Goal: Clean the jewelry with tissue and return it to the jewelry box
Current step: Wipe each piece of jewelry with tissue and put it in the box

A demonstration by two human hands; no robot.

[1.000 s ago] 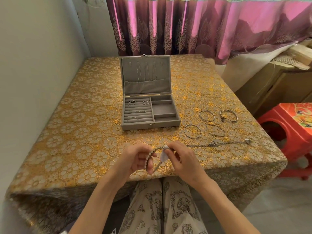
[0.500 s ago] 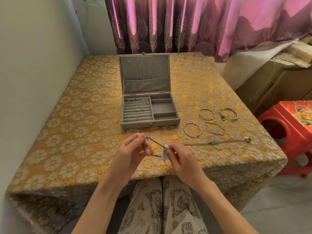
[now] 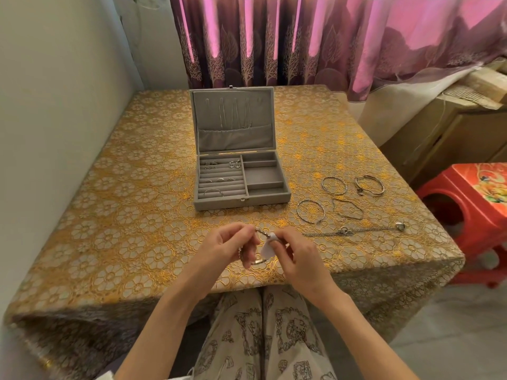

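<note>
A gold tablecloth (image 3: 109,215) patterned with pale flowers is seen beneath a grey jewelry box (image 3: 241,198) and silver bangles (image 3: 333,185), a white tissue (image 3: 267,249) is pinched, and purple-pink curtains (image 3: 301,39) with tree motifs and a red stool (image 3: 466,204) are shown.

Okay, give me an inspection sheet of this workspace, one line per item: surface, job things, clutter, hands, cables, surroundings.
Surface: table under a gold floral cloth.
Job's things: grey jewelry box open, rings in its left slots; beaded bracelet and tissue held over the near edge; four bangles and a chain lie right of the box.
Clutter: nothing seen.
Hands: left hand pinches the bracelet; right hand pinches the tissue around it.
Cables: nothing seen.
Surroundings: wall left, purple curtain behind, red stool right.
</note>
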